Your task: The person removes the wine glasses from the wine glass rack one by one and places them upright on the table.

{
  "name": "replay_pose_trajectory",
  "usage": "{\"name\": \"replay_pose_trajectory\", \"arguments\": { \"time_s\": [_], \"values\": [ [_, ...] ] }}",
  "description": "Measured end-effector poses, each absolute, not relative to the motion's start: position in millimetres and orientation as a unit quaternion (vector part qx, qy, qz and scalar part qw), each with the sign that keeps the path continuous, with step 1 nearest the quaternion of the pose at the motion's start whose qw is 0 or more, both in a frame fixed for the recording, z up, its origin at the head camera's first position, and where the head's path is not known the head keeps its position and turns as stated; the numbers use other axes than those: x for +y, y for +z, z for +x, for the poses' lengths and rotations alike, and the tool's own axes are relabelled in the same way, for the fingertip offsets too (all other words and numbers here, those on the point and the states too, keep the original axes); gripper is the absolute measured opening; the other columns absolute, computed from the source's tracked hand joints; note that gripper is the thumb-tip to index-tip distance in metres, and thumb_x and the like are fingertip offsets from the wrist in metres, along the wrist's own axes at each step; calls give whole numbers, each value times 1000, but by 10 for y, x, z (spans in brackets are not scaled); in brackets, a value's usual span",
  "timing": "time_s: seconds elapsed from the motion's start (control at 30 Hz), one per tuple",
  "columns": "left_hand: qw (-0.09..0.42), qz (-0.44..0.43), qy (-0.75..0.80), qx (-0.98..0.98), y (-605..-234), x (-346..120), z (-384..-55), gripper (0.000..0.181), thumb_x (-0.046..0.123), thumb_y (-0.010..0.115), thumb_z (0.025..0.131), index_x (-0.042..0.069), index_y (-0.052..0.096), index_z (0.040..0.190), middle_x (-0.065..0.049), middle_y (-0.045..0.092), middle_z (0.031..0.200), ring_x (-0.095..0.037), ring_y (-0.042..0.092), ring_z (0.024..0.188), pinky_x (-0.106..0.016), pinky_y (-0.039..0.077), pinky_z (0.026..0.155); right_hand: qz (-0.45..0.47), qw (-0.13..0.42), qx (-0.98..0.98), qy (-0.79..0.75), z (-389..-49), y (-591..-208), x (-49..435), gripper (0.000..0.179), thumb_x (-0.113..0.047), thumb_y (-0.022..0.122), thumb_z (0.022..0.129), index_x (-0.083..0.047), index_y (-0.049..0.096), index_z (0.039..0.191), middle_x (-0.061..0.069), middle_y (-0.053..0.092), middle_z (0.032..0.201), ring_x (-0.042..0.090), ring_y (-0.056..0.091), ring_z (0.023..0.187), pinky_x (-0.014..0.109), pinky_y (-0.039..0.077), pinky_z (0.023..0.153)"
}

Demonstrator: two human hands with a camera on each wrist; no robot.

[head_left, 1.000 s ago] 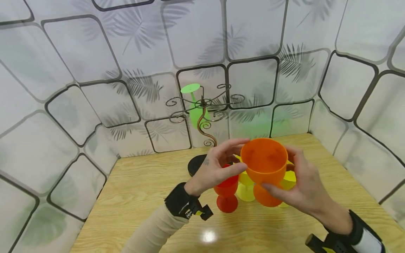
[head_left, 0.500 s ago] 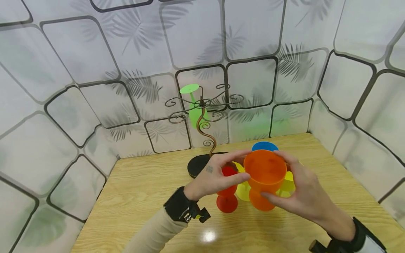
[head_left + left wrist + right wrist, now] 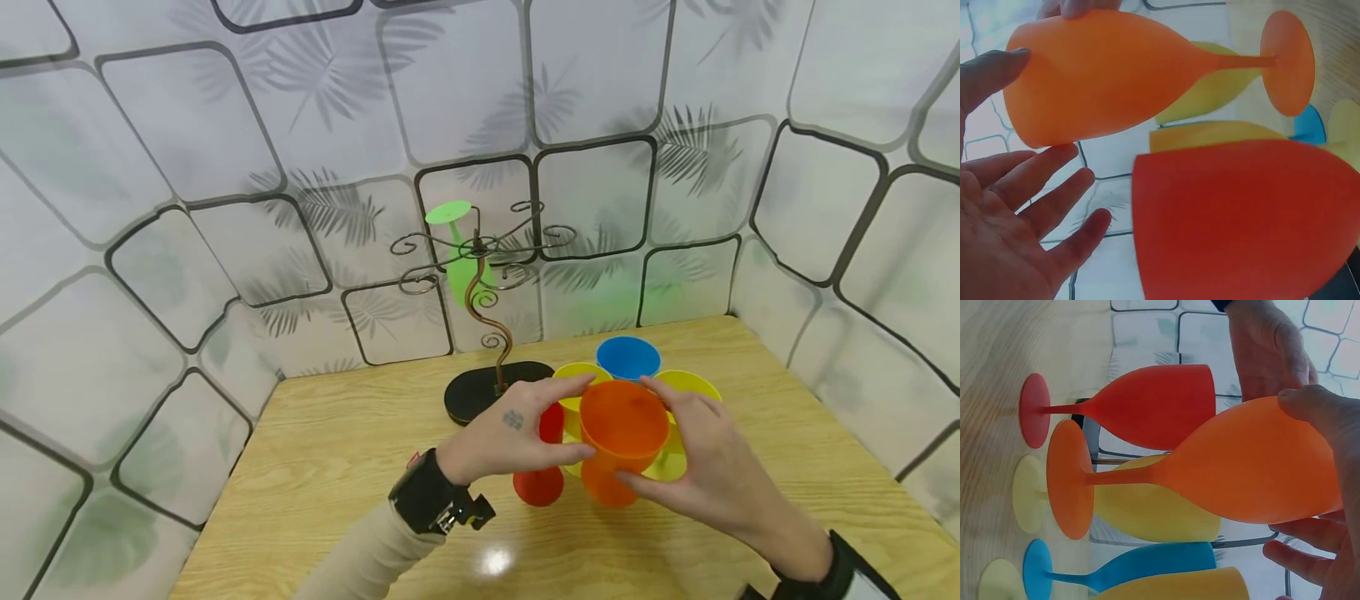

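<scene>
Both hands hold an orange plastic wine glass [image 3: 624, 421] upright by its bowl near the rim. My left hand [image 3: 506, 433] has thumb and fingertips on its left side. On the other side, my right hand [image 3: 716, 467] curves thumb and fingers round the bowl. In the right wrist view the stem and round foot [image 3: 1071, 480] show, close over the table. A red wine glass [image 3: 1241, 219] stands just left of it, partly behind my left hand. Behind are two yellow wine glasses [image 3: 581, 372] [image 3: 688, 383] and a blue one [image 3: 628, 357].
A scrolled metal glass rack [image 3: 501, 329] on a black oval base [image 3: 468, 398] stands behind my left hand. A green wine glass [image 3: 448, 213] hangs upside down from one arm. The wooden table [image 3: 337, 467] meets patterned curtains [image 3: 247, 150] at the back and sides.
Both hands have lowered the orange wine glass towards the table and slightly nearer me. The blue and yellow wine glasses behind it have come more into view.
</scene>
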State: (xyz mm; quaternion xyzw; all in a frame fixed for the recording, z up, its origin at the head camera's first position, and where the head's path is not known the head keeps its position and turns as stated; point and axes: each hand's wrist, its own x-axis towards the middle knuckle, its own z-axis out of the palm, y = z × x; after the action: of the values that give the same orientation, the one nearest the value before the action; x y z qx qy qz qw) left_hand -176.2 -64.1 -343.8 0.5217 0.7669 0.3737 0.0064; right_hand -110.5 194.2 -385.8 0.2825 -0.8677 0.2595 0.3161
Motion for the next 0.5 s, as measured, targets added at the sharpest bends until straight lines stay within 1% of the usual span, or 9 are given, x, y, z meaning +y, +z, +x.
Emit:
{"name": "replay_pose_trajectory", "arguments": {
  "time_s": [0.07,0.13,0.23,0.3,0.33,0.43,0.5],
  "values": [
    [7,513,353,783,-3457,-638,-1754,69,22,81,89,6,51,149,-5,64,138,-13,59,126,-24,47,108,280,310,-874,250,-1113,-3889,1940,96,-77,61,84,-1,55,142,6,70,123,21,60,101,57,44,90],
    [4,511,328,795,-3475,-631,-1751,67,25,82,89,8,53,147,-4,63,141,-14,58,127,-23,47,108,277,302,-880,242,-1121,-3923,1939,94,-74,70,80,-3,56,140,4,69,123,21,60,102,60,42,93],
    [-1,504,285,815,-3490,-619,-1746,67,30,80,90,9,53,148,-3,60,145,-14,58,129,-23,46,108,270,294,-885,241,-1133,-3965,1931,92,-67,82,73,-4,59,137,6,68,125,27,59,109,69,39,97],
    [-3,497,256,829,-3500,-611,-1745,70,32,80,90,9,51,150,-4,58,147,-16,56,133,-26,46,111,267,294,-886,240,-1137,-3984,1924,91,-69,81,74,-4,60,134,8,68,125,32,57,114,73,36,97],
    [-2,494,243,835,-3503,-607,-1743,72,33,80,90,9,49,151,-5,57,149,-18,55,136,-29,45,112,264,294,-887,239,-1138,-3991,1918,91,-72,77,75,-5,60,134,9,67,125,34,55,117,75,34,97],
    [5,482,213,850,-3520,-591,-1738,77,34,80,90,10,45,154,-6,53,153,-22,49,142,-36,43,116,258,300,-888,234,-1145,-4025,1908,93,-81,63,80,-4,60,132,12,67,126,40,52,122,79,31,98],
    [2,480,193,856,-3538,-582,-1737,76,36,79,91,12,44,155,-6,52,154,-23,46,145,-40,41,117,255,305,-888,229,-1151,-4049,1904,95,-84,57,81,-4,61,132,13,67,127,42,51,124,80,28,99]
  ]
}}
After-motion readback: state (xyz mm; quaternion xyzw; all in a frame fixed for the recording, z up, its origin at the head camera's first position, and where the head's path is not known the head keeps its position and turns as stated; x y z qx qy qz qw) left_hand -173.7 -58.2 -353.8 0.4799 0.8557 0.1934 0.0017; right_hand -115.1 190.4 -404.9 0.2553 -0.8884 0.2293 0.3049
